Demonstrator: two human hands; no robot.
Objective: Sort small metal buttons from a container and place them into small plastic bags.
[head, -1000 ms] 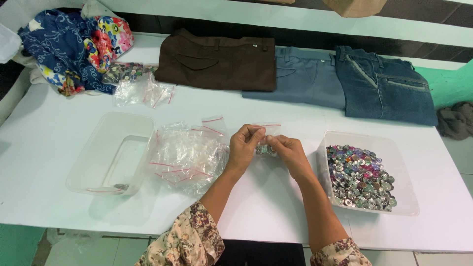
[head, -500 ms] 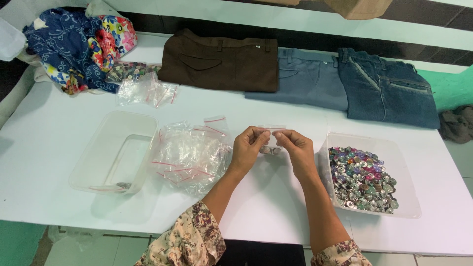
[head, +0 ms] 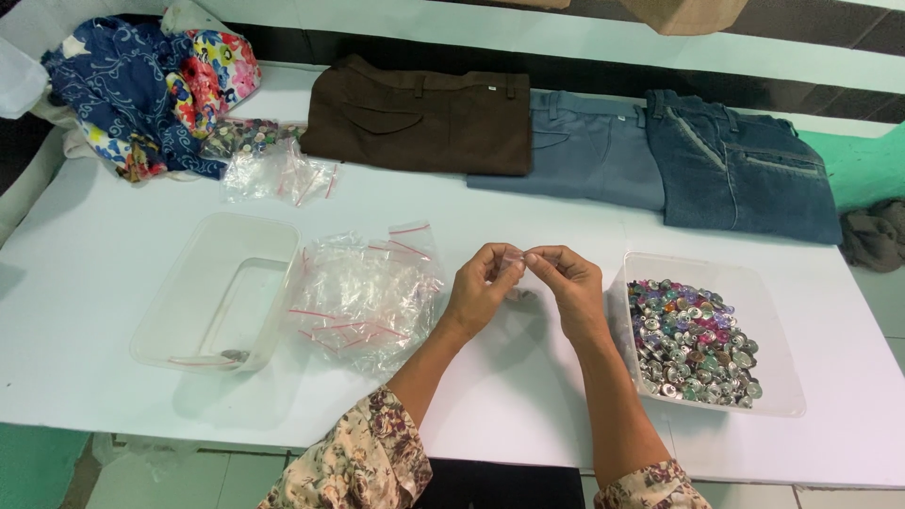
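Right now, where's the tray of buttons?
In the head view, the clear tray of buttons sits on the white table, just outside the right hand, in front of the folded jeans.

Bags (head: 363, 297) left of hands, button tray (head: 707, 335) right, trousers (head: 424, 118) perhaps behind

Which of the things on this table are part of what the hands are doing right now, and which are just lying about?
In use: small clear zip bag pinched between left hand and right hand; tub of buttons; pile of empty zip bags; clear tub at left.

Lying about: brown trousers; two folded jeans; patterned cloth; grey rag.
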